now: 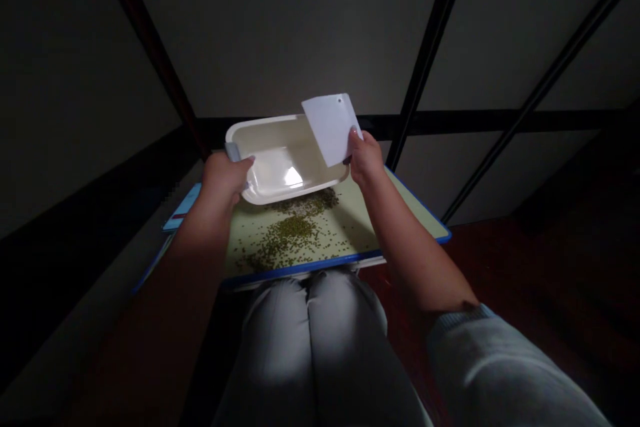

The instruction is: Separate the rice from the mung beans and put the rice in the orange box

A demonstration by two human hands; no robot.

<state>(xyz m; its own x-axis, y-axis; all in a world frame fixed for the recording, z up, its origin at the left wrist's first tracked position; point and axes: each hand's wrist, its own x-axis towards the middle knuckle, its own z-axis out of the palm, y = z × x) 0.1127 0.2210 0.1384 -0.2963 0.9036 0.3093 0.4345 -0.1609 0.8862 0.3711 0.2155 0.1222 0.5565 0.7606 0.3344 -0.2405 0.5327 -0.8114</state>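
A white plastic basin [270, 167] is held up over the table, tilted so that its inside faces me; no contents show in it. My left hand [225, 177] grips its left end, thumb over the rim. My right hand [367, 157] is closed on a flat white scraper [331, 127] with a small hole near one corner. The scraper overlaps the basin's right end; whether the right hand also grips the basin there, I cannot tell. Below the basin, small green beans [295, 230] lie heaped and scattered, with paler and darker grains [313, 203] behind them.
The beans lie on a pale green tabletop [357, 223] with a blue edge, close above my knees. A light blue flat item [183, 210] lies at the table's left side, partly behind my left arm. Panelled cabinet doors [300, 33] rise just behind the table.
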